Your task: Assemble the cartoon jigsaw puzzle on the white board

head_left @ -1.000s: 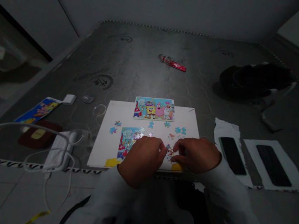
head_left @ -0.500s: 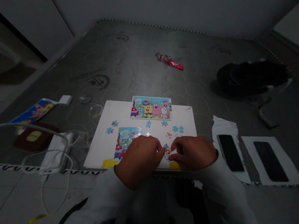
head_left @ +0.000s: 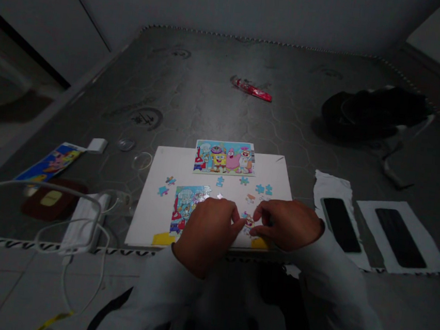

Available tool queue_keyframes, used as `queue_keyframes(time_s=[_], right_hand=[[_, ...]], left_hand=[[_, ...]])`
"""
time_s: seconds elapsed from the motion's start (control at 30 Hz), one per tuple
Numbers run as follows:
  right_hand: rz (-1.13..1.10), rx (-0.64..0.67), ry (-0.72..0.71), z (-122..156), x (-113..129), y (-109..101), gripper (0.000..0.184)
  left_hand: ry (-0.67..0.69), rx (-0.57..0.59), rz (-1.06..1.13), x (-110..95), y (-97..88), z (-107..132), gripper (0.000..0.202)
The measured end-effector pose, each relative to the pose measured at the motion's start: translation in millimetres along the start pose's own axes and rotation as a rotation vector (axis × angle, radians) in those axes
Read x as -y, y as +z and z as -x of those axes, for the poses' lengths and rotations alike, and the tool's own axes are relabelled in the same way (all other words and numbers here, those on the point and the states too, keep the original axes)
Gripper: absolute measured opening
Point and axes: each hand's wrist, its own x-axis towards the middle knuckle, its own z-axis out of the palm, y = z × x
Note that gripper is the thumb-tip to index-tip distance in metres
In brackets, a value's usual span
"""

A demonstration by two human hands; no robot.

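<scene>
My left hand is curled, thumb and forefinger closed at the left edge of a small cluster of jigsaw pieces. From the other side, the bent fingers of my right hand grip that cluster. A partly assembled jigsaw lies on the white board, its right part hidden by my left hand. Loose blue jigsaw pieces are scattered above my hands, and others lie left of the assembled part. A cartoon picture card rests across the board's far edge.
Two phones lie on white paper at the right. A black bag-like object sits behind them. Towards the back is a red packet. On the left are a white power bank with cables, a brown case and a blue card.
The whole view has shifted slightly. My hands stay around the same jigsaw pieces, with only tiny finger movement; the other pieces lie as before.
</scene>
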Motion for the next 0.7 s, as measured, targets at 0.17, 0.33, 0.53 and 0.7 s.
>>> queue_keyframes(time_s=[0.17, 0.33, 0.53, 0.7], right_hand=[[0.015, 0.012, -0.011, 0.2, 0.2, 0.1, 0.019], [0.02, -0.003, 0.001, 0.9, 2.1, -0.4, 0.019], [0.021, -0.012, -0.018, 1.6, 1.5, 0.1, 0.018], [0.029, 0.005, -0.026, 1.3, 0.9, 0.5, 0.018]], left_hand=[[0.0, -0.08, 0.019, -0.4, -7.1, 1.0, 0.019], [0.081, -0.127, 0.065, 1.1, -7.7, -1.2, 0.016], [0.119, -0.089, 0.054, 3.4, -0.9, -6.3, 0.018], [0.118, -0.071, 0.043, 0.0, -1.9, -5.3, 0.018]])
